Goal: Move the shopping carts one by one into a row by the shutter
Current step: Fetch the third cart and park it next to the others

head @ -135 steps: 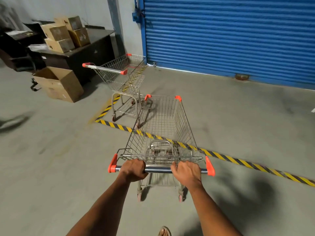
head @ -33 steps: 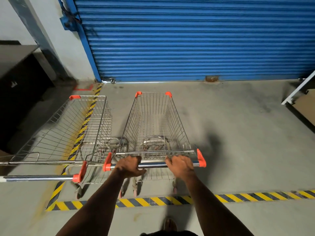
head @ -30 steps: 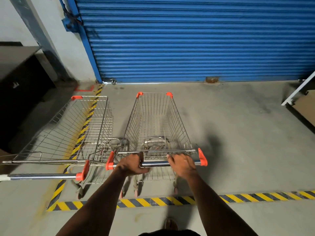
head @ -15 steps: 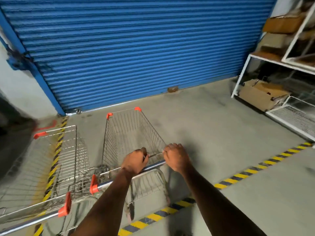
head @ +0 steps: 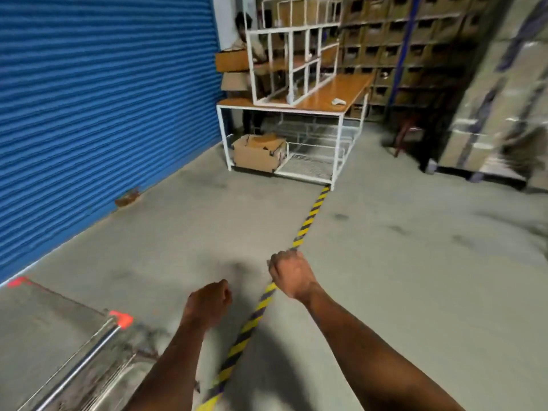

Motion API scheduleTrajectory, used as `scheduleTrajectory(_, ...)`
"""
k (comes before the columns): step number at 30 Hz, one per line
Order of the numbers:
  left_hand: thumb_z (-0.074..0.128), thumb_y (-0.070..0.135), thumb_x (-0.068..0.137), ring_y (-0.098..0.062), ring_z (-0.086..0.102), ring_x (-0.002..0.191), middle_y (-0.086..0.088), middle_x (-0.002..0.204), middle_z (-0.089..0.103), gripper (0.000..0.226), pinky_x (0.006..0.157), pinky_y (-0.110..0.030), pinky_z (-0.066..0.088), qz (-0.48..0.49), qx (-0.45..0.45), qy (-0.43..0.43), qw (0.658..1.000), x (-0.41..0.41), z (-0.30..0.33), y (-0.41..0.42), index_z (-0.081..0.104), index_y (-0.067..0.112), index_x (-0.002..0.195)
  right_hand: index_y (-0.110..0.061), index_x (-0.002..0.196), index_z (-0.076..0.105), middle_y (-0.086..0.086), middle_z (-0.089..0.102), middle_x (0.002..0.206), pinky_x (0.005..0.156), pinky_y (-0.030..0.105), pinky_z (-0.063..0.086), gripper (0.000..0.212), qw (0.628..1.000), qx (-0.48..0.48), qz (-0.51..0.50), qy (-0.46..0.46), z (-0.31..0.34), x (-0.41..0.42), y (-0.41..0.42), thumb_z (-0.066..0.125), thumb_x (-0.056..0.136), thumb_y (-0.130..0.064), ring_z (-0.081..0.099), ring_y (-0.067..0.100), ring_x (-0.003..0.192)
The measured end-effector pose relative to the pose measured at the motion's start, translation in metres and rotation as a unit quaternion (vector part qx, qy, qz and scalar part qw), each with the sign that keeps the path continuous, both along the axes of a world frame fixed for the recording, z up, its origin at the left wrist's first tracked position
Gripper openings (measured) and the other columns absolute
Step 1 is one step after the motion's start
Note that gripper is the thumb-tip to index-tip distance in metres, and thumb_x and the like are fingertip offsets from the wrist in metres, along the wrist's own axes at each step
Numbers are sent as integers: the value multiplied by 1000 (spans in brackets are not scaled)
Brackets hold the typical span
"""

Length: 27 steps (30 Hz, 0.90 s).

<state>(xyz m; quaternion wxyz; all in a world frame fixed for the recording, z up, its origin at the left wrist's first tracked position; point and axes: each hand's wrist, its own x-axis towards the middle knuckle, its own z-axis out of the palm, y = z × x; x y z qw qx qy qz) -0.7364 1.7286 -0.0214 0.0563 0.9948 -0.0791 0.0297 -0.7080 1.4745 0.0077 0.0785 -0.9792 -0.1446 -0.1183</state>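
The wire shopping cart with a steel push bar and orange end caps stands at the lower left, blurred, its front orange corner near the blue shutter. My left hand hangs in the air to the right of the cart's handle, fingers curled, holding nothing. My right hand is a loose fist over the striped floor line, also holding nothing. The other cart is out of view.
A yellow-black floor stripe runs away to a white-framed workbench with a cardboard box under it. A person stands behind the bench. Box-filled shelves line the far wall; stacked cartons stand right.
Both hands have let go of the cart's handle and pulled back. The view has swung right, away from the two carts, toward the workbench and shelves.
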Motion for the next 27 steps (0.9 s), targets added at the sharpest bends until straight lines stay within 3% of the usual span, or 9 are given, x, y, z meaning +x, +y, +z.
scheduleTrajectory(6,58,43,83,-28,67,64,-1,72,64,24,51,-33,50,-169,-12,-75,983,41,-14,-249,54,19,80,-18,89,64,10,69,87,81,45,42,41,989,0,-149,-5,20,-31,-241,32,104,-40,63,34,84)
scheduleTrajectory(8,64,41,84,-25,68,67,2,76,66,20,56,-32,51,-208,-27,-75,975,44,0,-339,56,23,82,-19,90,64,8,68,87,80,44,42,42,981,-9,-196,-12,27,-51,-318,31,105,-41,62,32,83)
scheduleTrajectory(12,49,43,89,-19,69,86,6,91,68,19,77,-33,50,-305,-16,-36,952,40,14,-497,59,27,93,-19,88,63,5,67,85,77,42,41,44,959,-12,-282,-31,33,-98,-449,29,106,-41,61,29,79)
scheduleTrajectory(17,48,39,91,-16,68,96,6,101,68,20,88,-33,48,-417,23,-33,908,35,19,-675,59,26,99,-19,84,60,5,65,84,75,41,42,40,926,-6,-378,-26,25,-147,-595,34,106,-38,62,30,77)
scheduleTrajectory(21,49,36,92,-17,66,99,7,106,65,19,91,-33,46,-487,8,-29,873,31,17,-802,60,26,104,-17,92,64,6,66,90,78,41,44,40,904,-1,-426,-29,14,-171,-704,34,106,-39,62,29,81)
scheduleTrajectory(27,51,29,89,-19,67,92,4,99,66,15,85,-32,48,-540,-28,-38,840,42,12,-978,62,24,98,-16,100,66,6,66,95,82,41,46,37,879,6,-475,-45,15,-169,-860,36,106,-38,62,29,86)
